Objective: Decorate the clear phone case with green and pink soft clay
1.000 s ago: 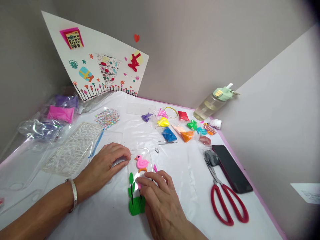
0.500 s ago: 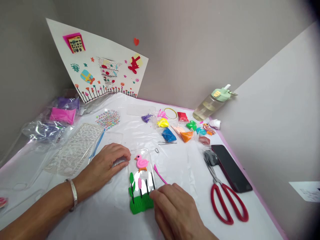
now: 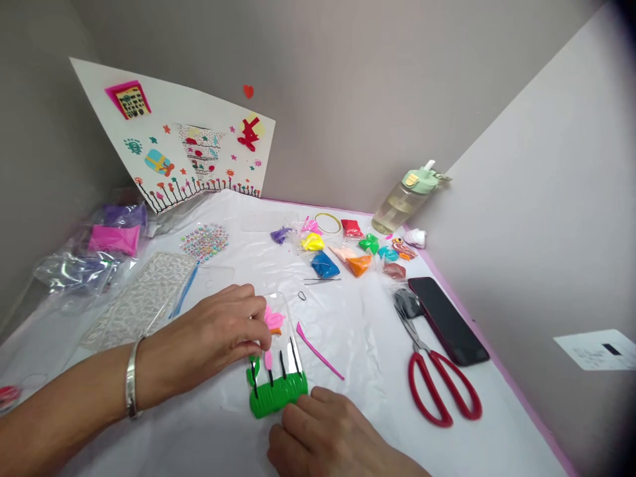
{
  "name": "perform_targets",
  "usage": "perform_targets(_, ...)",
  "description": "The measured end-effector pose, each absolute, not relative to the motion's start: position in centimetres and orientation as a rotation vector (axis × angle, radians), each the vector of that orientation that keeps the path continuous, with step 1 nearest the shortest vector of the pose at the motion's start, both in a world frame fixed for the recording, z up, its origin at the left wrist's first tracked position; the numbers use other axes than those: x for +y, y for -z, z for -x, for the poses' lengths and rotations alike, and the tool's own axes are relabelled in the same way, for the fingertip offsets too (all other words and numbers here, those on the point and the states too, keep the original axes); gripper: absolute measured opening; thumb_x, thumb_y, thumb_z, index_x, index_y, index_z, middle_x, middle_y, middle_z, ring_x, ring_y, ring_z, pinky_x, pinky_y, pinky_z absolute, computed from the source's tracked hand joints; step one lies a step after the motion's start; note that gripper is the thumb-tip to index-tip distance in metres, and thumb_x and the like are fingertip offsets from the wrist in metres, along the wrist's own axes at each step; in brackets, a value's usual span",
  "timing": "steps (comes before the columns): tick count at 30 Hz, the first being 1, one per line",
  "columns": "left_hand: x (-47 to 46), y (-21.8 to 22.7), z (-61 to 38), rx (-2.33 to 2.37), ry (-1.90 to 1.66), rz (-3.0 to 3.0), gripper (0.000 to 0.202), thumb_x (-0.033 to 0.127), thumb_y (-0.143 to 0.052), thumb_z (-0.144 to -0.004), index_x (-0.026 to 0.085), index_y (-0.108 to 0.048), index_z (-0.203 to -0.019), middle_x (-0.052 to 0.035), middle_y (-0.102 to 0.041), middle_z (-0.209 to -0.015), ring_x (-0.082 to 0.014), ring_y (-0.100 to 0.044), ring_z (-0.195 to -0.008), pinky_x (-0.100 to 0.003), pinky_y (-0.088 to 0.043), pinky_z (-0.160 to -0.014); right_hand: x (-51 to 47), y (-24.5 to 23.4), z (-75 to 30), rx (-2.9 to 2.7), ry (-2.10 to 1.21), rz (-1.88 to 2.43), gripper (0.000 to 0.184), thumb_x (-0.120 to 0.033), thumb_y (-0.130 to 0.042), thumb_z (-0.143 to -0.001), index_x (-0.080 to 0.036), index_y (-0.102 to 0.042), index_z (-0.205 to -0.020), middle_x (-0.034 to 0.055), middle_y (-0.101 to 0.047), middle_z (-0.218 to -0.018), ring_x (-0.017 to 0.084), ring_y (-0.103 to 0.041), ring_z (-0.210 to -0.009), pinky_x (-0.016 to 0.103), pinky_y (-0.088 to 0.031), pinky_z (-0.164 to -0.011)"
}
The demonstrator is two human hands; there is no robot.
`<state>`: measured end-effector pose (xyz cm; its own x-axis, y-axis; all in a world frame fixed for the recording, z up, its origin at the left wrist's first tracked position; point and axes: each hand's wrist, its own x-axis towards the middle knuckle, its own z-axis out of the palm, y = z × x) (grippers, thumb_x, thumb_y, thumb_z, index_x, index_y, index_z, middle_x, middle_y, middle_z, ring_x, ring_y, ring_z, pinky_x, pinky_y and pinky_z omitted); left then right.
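Note:
A clear phone case [image 3: 281, 303] lies on the table in front of me. On it are a pink clay duck [image 3: 273, 319], partly covered by my hand, a green clay grass strip [image 3: 279, 395], thin black stems, a pink bud [image 3: 269, 360] and green leaves [image 3: 253, 370]. My left hand [image 3: 233, 324] reaches over the case's left edge beside the duck, fingers bent and pinched together; what they hold is hidden. At the case's lower right corner, my right hand [image 3: 322, 430] rests with curled fingers, their tips partly hidden. A pink modelling tool [image 3: 320, 351] lies right of the case.
Red-handled scissors [image 3: 422, 358] and a black phone [image 3: 447, 321] lie at right. Several clay packets [image 3: 325, 265] are spread behind the case. A water bottle [image 3: 402, 202] stands at the back. Gems [image 3: 205, 242] and a textured clear sheet [image 3: 142, 298] are at left.
My left hand has moved right, over the case and partly across the duck, its fingers closing. My right hand has shifted down and left, away from the pink tool. The camera view has shifted slightly.

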<state>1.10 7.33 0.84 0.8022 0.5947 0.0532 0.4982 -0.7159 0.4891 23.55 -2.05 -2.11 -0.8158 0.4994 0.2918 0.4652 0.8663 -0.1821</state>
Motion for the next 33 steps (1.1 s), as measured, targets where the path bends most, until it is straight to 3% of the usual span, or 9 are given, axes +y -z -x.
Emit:
perform_targets(13,9.1,1.3,-1.6,0.641,-0.296,-2.547,0.020,0.007,-0.065,-0.091,0.025,-0.069,-0.084,0.0011,-0.059,-0.083,-0.0190,-0.048,-0.082,-0.030,-0.032,-0.074,-1.8,1.3,-24.0,-2.695,-0.152,0.692,0.022,-0.018,-0.063,-0.095,-0.017,-0.056,-0.074,-0.0036,-0.051,-0.069,0.013,-0.039,-0.060,0.028,-0.031,-0.051)
perform_targets(33,9.6,2.1,-2.1,0.580,-0.268,-2.563,0.022,0.010,-0.061,-0.094,0.024,-0.064,-0.077,0.0015,-0.056,-0.081,-0.0187,-0.043,-0.081,-0.032,-0.028,-0.073,-1.6,2.1,-23.9,-2.686,-0.205,0.724,0.022,-0.016,-0.056,-0.099,-0.017,-0.055,-0.078,-0.0040,-0.050,-0.069,0.013,-0.036,-0.060,0.028,-0.030,-0.053)
